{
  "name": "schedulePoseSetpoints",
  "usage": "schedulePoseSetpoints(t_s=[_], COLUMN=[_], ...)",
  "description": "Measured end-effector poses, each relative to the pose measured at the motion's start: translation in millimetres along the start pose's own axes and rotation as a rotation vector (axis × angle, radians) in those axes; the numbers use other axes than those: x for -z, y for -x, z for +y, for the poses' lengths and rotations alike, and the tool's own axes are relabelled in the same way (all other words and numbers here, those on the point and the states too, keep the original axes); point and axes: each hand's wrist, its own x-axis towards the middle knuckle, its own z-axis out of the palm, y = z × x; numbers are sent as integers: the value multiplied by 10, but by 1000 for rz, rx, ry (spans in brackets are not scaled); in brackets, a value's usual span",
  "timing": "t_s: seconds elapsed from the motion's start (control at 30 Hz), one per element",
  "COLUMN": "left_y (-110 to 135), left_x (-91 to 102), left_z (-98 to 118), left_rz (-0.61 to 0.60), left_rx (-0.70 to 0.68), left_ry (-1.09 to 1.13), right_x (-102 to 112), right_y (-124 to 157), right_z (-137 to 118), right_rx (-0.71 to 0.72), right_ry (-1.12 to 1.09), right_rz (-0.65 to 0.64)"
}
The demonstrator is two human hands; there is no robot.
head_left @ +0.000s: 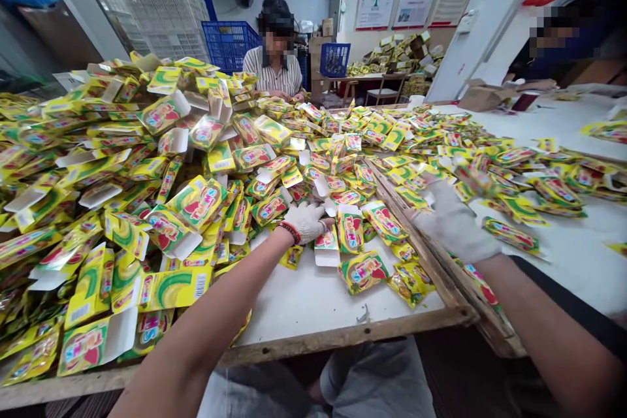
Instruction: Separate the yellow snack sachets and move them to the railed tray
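Note:
My left hand (304, 222), in a white knit glove with the fingertips bare, reaches to the front of the heap. Its fingers are closed on the upper end of a small yellow candy box (326, 249), whose white flap points toward me. Beside that box lie another candy box (351, 230) and a closed one (363, 272) printed with a red fruit. My right hand (453, 222), also gloved, is over the wooden edging (409, 225) between two tabletops. Motion smears its fingers, and a blurred yellow packet (473, 177) is just beyond them.
A tall heap of open candy boxes (161, 111) covers the left table. Yellow candy packets (553, 186) lie scattered on the right tabletop (582, 241). Across the heap sits a person in a striped shirt (274, 72). Blue baskets (228, 46) and stacked white crates (151, 3) stand behind.

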Motion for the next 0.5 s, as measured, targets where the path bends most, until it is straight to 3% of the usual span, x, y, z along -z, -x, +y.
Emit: schedulePoseSetpoints(t_s=[0.13,0.27,0.4,0.5], left_y=[389,914,1265,1376], left_x=[117,187,161,136], left_z=[81,134,111,44], left_rz=[-13,-14,76,239], left_rx=[-36,-121,-30,138], left_ry=[-87,-28,290,621], right_x=[-286,-543,-775,-874], right_y=[432,649,384,28], right_z=[-444,-816,-972,-998], right_rx=[256,375,458,428], right_ry=[62,-19,-116,-188], right_rz=[-253,-364,-363,-160])
